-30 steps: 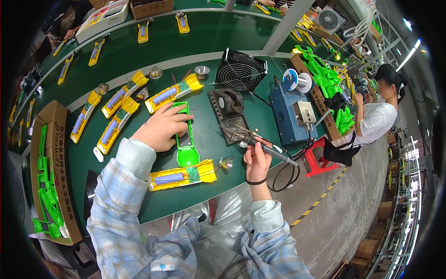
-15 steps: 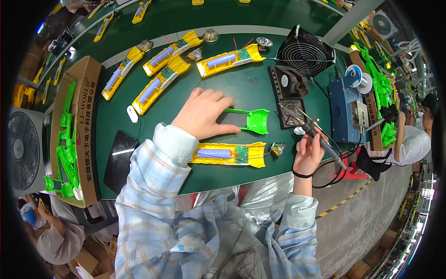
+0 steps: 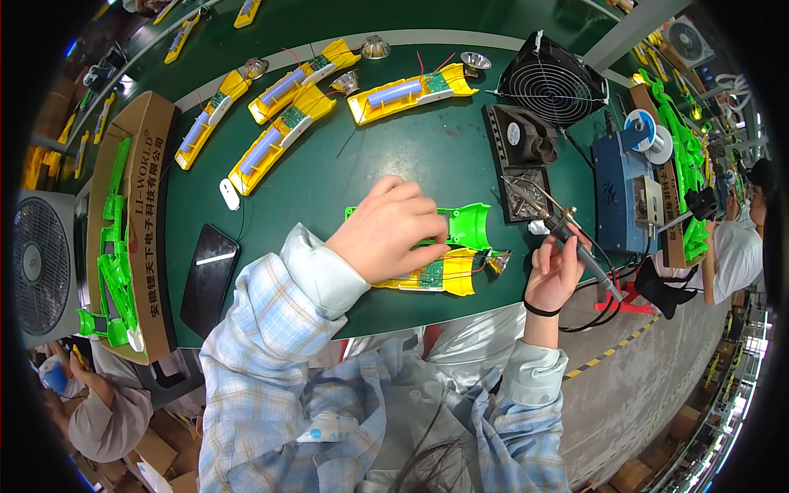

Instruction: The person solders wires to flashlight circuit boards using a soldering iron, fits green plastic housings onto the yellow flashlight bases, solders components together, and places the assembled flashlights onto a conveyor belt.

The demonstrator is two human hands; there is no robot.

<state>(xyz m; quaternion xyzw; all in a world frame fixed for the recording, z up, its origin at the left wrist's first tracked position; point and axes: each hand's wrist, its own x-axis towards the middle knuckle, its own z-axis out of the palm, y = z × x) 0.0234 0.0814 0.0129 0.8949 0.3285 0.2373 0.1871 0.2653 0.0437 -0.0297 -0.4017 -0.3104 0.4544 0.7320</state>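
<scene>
My left hand [image 3: 397,228] is over the green plastic half-shell [image 3: 469,226] and the near yellow flashlight housing [image 3: 457,274], fingers bent together. What its fingertips pinch, if anything, is hidden. The housing carries a green circuit board [image 3: 431,274], and a small reflector [image 3: 497,261] hangs at its right end by wires. My hand covers the housing's left part. My right hand [image 3: 555,273] grips a soldering iron [image 3: 599,268], its tip pointing up and left toward the iron stand's tray [image 3: 527,195].
Several yellow housings [image 3: 271,148] with batteries lie at the back. A black fan [image 3: 552,86], a blue soldering station [image 3: 618,193] and a solder spool [image 3: 649,135] stand at right. A phone [image 3: 208,279] and a cardboard box [image 3: 156,246] of green shells sit at left.
My left hand has moved right and nearer, off its flat hold on the green shell, with fingers now bent. The shell now lies against the near yellow housing. My right hand still holds the iron.
</scene>
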